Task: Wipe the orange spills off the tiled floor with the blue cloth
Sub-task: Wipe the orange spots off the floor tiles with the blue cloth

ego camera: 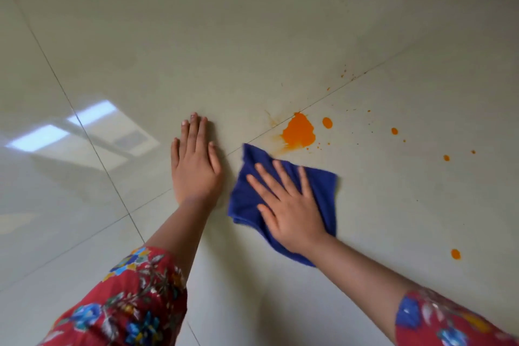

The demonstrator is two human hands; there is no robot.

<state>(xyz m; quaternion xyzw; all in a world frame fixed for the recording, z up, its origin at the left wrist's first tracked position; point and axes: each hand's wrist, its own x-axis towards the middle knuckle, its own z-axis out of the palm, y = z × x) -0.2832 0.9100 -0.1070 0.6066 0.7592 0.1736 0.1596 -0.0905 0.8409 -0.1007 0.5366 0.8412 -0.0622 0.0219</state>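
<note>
A blue cloth (pixel 320 185) lies flat on the pale tiled floor (pixel 252 36). My right hand (pixel 286 205) presses down on it with fingers spread. Just beyond the cloth's far corner sits the largest orange spill (pixel 299 132), with a faint orange smear on its left side. Smaller orange drops lie further right: one (pixel 327 122) close to the big spill, another (pixel 394 131), another (pixel 446 158), and one (pixel 455 254) nearer to me. My left hand (pixel 195 166) rests flat on the bare tile to the left of the cloth, holding nothing.
Dark grout lines (pixel 92 146) cross the glossy tiles; one runs diagonally under the big spill. A window's reflection (pixel 84 132) shines on the floor at the left. Tiny orange specks (pixel 344 73) dot the tile further away. Red floral sleeves cover both my forearms.
</note>
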